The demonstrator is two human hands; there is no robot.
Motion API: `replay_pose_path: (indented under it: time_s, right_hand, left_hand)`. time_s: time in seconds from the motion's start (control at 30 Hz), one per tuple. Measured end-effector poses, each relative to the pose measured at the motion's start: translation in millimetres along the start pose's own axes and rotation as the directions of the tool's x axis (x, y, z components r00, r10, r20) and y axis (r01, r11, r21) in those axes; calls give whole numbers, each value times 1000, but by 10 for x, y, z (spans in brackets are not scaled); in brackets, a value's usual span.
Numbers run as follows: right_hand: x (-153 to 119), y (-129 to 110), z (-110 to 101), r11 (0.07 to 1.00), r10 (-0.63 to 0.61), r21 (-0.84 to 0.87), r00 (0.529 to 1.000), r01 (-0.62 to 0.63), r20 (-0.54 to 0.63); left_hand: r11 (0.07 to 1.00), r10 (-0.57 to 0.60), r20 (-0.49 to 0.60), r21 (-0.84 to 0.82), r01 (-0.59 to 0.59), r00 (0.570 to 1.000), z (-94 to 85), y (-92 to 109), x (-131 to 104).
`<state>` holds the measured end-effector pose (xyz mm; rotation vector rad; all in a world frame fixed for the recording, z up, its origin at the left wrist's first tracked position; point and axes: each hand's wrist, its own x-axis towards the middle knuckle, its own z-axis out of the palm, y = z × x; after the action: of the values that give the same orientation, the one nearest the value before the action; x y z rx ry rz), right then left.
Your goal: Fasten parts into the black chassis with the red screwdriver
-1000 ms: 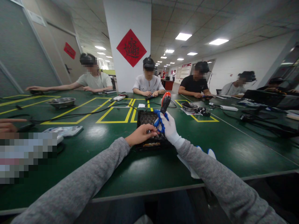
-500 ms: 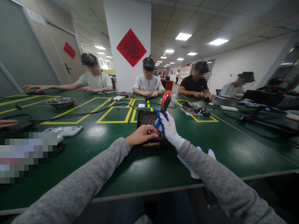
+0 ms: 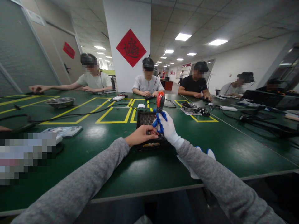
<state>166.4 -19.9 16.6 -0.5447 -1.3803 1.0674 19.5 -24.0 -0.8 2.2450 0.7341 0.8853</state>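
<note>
A screwdriver (image 3: pixel 160 101) with a red and black handle stands nearly upright in my right hand (image 3: pixel 168 126), which wears a white glove with blue fingertips. The gloved fingers are closed round it below the handle, and its shaft points down into an open black case (image 3: pixel 151 145). My left hand (image 3: pixel 143 134) is bare and rests at the case's left side. Its thumb and fingers are pinched together close to the shaft's lower end; what lies between them is hidden. Inside the case, a textured dark surface shows at the back.
Another white and blue glove (image 3: pixel 190 165) lies by my right forearm. A phone-like item (image 3: pixel 66 131) is at left, with a metal bowl (image 3: pixel 61 102) farther back. Black cables (image 3: pixel 98 111) cross the green table (image 3: pixel 105 183). Several people sit opposite; another metal bowl (image 3: pixel 190 107) stands near them.
The screwdriver has tipped from leaning right to nearly upright, its handle shifting left. My right hand has turned slightly with it. My left hand stays at the case.
</note>
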Motion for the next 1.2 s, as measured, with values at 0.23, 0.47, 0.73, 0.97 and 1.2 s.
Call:
replay_pose_path:
  time_s: [0.23, 0.47, 0.73, 0.97, 1.2]
  right_hand:
    - [-14, -11, -7, 1000, -3, -14, 1000, 3, -3]
    - [-14, 6, -1, 999, -31, -34, 999, 30, -37]
    - [-13, -14, -2, 1000, -3, -30, 1000, 3, -21]
    - [-7, -11, 16, 1000, -16, -14, 999, 16, -34]
    - [1, 8, -8, 1000, 2, -20, 999, -3, -33]
  left_hand:
    - [999, 33, 48, -39, -31, 998, -16, 16, -7]
    - [1000, -8, -13, 15, 8, 1000, 3, 2, 4]
    - [999, 25, 48, -27, -24, 999, -13, 18, -2]
    - [999, -22, -28, 29, 23, 999, 5, -2, 0]
    - [999, 47, 26, 10, -48, 999, -13, 7, -6]
